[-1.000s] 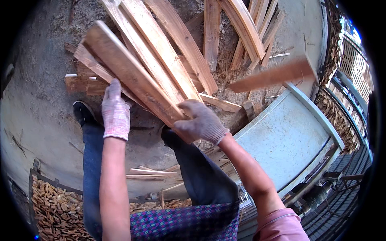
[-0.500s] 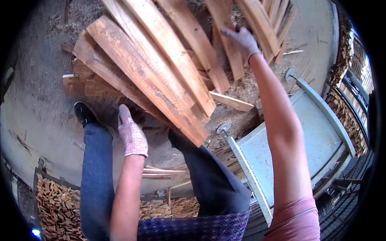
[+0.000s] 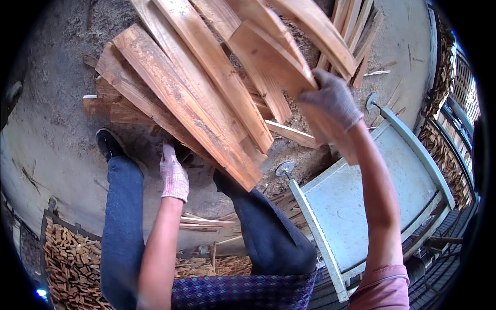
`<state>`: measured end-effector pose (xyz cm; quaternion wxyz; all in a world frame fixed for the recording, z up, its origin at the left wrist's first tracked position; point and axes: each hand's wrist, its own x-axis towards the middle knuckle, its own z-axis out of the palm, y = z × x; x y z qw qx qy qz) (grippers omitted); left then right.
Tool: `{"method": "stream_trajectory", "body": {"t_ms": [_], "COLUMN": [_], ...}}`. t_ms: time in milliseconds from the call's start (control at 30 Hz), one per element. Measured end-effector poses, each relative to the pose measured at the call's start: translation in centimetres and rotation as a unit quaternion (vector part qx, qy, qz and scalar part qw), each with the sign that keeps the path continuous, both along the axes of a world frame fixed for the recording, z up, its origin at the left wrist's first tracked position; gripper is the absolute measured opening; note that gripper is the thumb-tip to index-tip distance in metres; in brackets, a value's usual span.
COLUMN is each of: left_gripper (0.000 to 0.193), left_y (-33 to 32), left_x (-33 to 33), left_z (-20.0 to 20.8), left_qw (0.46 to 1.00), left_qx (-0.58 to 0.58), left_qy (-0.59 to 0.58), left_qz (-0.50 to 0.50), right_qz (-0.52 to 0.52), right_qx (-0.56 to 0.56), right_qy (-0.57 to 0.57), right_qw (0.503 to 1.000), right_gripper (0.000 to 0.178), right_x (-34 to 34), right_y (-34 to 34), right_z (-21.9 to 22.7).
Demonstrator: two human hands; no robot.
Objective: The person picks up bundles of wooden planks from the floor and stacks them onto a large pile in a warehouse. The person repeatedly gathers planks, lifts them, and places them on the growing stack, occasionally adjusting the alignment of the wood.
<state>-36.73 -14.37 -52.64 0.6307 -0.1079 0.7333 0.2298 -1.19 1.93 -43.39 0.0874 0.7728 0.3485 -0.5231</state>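
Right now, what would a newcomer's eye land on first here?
Probably the fan of long, flat, reddish-brown wooden boards spread across the upper middle. Next, right of it, the right hand in a greyish knit glove, gripping a flat brown wooden board, partly blurred. Then the pale blue, tray-like platform with raised rims, at the right beside the forearm.

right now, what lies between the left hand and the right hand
In the head view, fanned wooden planks lie between the left hand and the right hand.
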Motion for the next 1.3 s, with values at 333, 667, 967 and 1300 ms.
{"method": "stream_trajectory", "body": {"t_ms": [333,667,967,1300], "left_gripper": [0.075,0.069,0.076,0.036], "left_y": [0.5,0.7,1.3,2.7], "left_x": [1.2,1.6,2.5,0.6], "left_z": [-1.7,-1.1,0.6,0.7], "left_qw": [0.994,1.0,0.997,0.991], "left_qx": [0.027,0.01,-0.023,0.069], "left_qy": [-0.047,0.005,0.04,0.115], "left_qz": [0.092,0.023,0.064,-0.003], "right_qz": [0.16,0.337,0.135,0.208], "right_qx": [0.35,0.181,0.142,0.05], "right_qy": [-0.139,-0.302,0.077,-0.217], "right_qw": [0.912,0.873,0.978,0.953], "right_gripper": [0.061,0.072,0.074,0.052], "right_x": [-5.2,9.2,-5.4,7.6], "right_y": [-3.9,5.1,-3.3,-24.9], "right_z": [-9.3,-15.1,-7.6,-11.6]}}
